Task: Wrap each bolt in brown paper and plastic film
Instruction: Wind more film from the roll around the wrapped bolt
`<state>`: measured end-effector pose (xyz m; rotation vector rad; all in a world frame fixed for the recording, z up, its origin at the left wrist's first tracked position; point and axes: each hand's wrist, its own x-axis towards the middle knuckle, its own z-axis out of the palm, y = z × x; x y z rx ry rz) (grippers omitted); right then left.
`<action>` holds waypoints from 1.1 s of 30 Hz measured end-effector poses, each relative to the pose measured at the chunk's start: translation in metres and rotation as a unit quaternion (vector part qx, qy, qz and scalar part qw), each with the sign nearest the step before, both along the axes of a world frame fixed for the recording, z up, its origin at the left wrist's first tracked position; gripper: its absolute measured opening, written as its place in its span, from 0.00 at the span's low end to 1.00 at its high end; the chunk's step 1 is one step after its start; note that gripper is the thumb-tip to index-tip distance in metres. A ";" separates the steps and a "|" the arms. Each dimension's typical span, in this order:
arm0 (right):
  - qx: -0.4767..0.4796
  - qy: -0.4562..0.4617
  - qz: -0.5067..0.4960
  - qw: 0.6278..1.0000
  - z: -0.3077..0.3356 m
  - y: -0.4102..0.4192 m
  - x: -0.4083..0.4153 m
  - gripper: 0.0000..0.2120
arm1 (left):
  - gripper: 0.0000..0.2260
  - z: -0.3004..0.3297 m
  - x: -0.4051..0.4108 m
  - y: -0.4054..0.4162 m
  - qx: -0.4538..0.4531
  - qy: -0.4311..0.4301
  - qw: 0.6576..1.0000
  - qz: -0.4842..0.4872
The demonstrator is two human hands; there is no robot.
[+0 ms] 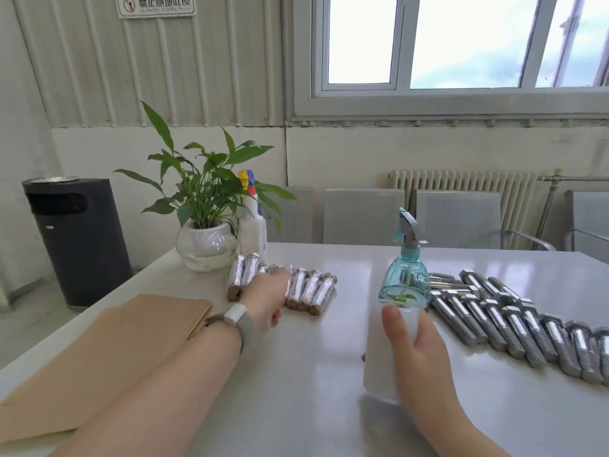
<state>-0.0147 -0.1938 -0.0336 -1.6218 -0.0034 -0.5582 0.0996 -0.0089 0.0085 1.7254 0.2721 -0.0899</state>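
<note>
Several wrapped bolts (309, 290), brown paper under shiny film, lie in a row at the table's far middle. My left hand (268, 298) reaches over that row and rests on a wrapped bolt, its fingers mostly hidden. My right hand (415, 351) grips a white roll of plastic film (379, 357), held upright above the table. Several bare steel bolts (514, 324) lie side by side on the right. A stack of brown paper sheets (108, 351) lies at the left near my left forearm.
A teal spray bottle (407, 275) stands between the roll and the bare bolts. A potted plant (206, 245) and a white spray bottle (252, 225) stand at the back of the grey table (296, 374). A black bin (79, 239) and chairs are beyond.
</note>
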 end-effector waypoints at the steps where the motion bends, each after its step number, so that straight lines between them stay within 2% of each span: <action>1: -0.011 0.002 0.001 1.000 -0.002 0.000 0.002 0.31 | 0.13 0.007 0.010 0.002 0.054 -0.008 0.999 0.000; 3: -0.024 0.003 0.005 1.000 -0.004 0.000 0.005 0.29 | 0.15 0.017 0.030 0.005 0.230 -0.072 0.971 0.000; 4: -0.025 0.002 0.005 1.000 -0.005 0.000 0.006 0.28 | 0.14 0.019 0.039 0.006 0.326 -0.107 0.939 0.009; 6: -0.018 0.003 0.005 1.000 -0.007 -0.002 0.009 0.25 | 0.05 0.020 0.055 0.007 0.453 -0.135 0.881 0.026; 9: -0.016 0.006 0.017 1.000 -0.009 -0.003 0.012 0.23 | 0.14 0.013 0.074 0.007 0.567 -0.133 0.812 0.033; 12: -0.017 0.006 0.027 0.999 -0.011 -0.004 0.014 0.23 | 0.17 -0.003 0.090 0.009 0.680 -0.128 0.721 0.045; 14: -0.017 0.007 0.031 0.999 -0.012 -0.004 0.015 0.23 | 0.18 -0.016 0.097 0.010 0.717 -0.099 0.688 0.046; 18: -0.018 0.011 0.036 0.999 -0.011 -0.003 0.017 0.23 | 0.18 -0.024 0.107 0.011 0.720 -0.076 0.688 0.052; 22: -0.011 0.012 0.041 0.999 -0.012 -0.004 0.017 0.23 | 0.17 -0.019 0.110 0.013 0.672 -0.069 0.735 0.057; 25: -0.008 0.013 0.041 0.999 -0.013 -0.004 0.017 0.23 | 0.16 -0.019 0.110 0.017 0.663 -0.090 0.741 0.057; 29: -0.011 0.010 0.032 0.999 -0.015 -0.005 0.019 0.24 | 0.14 -0.031 0.108 0.025 0.637 -0.160 0.750 0.075; 33: -0.018 0.010 0.031 0.999 -0.015 -0.005 0.020 0.24 | 0.14 -0.026 0.097 0.027 0.518 -0.208 0.822 0.114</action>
